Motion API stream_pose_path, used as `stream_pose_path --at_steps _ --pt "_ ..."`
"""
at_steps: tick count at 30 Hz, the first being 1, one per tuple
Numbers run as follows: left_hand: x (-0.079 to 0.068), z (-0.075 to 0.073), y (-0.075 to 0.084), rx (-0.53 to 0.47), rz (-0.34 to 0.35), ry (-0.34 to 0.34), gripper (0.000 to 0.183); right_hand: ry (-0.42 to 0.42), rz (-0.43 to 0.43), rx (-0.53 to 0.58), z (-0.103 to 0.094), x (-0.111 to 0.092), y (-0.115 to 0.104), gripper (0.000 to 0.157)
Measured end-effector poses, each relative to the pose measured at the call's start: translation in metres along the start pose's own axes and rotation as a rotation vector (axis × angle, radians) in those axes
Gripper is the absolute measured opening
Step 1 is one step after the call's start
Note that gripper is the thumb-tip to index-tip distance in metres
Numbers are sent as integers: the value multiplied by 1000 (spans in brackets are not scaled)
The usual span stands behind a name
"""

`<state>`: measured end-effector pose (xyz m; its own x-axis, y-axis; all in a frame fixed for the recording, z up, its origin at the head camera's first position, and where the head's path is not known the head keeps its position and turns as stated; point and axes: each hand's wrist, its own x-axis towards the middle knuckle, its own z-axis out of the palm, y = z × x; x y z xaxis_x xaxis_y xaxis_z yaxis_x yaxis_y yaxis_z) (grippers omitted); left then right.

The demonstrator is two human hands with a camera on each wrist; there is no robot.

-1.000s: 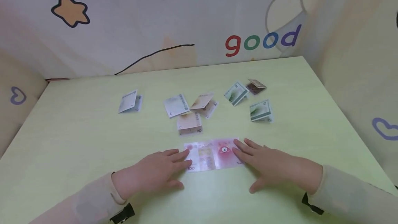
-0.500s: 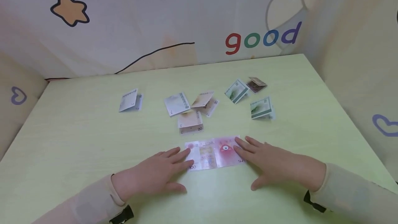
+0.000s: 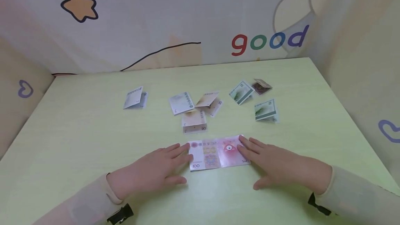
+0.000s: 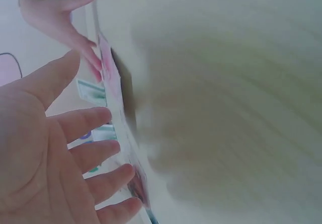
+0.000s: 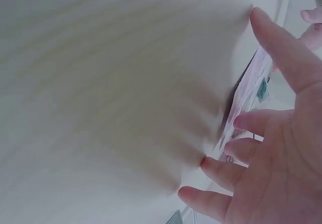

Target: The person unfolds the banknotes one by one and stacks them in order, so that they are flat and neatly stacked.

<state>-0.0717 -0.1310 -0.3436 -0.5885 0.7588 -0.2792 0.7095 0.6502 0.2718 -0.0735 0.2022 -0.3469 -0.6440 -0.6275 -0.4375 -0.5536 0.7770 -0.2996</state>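
A pink 100 banknote (image 3: 210,159) lies flat on the table, a crease across its middle. At its left edge are the spread fingertips of my left hand (image 3: 150,169), palm down; the left wrist view shows this hand (image 4: 55,148) with straight fingers and nothing in its grasp. My right hand (image 3: 278,164) rests its straight fingertips on the note's right end, thumb spread apart. In the right wrist view, the note (image 5: 249,85) shows edge-on beyond the fingers of the right hand (image 5: 271,153).
Behind the note stand folded banknotes: a tan 20 note (image 3: 194,121), another tan one (image 3: 207,100), blue-grey ones (image 3: 181,103) including one farther left (image 3: 134,97), green ones (image 3: 266,109) and a brown one (image 3: 262,86). A printed curtain (image 3: 140,16) borders the pale green table (image 3: 78,124).
My left fingertips have slid slightly left off the 100 banknote, baring more of its left end. My right hand stays at the right end. The head view has shifted a little.
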Motion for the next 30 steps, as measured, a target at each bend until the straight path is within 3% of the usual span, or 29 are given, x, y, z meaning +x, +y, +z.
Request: stream_pose_path --at_steps 7,18,30 --pt "1 -5 -8 -32 -16 58 64 4 3 2 -3 0 3 100" --pt "-1 -11 -15 -113 -49 235 59 -6 10 2 -3 -3 2 93" --pt "-6 -21 -26 -177 -223 413 48 16 -15 0 -3 -5 3 92"
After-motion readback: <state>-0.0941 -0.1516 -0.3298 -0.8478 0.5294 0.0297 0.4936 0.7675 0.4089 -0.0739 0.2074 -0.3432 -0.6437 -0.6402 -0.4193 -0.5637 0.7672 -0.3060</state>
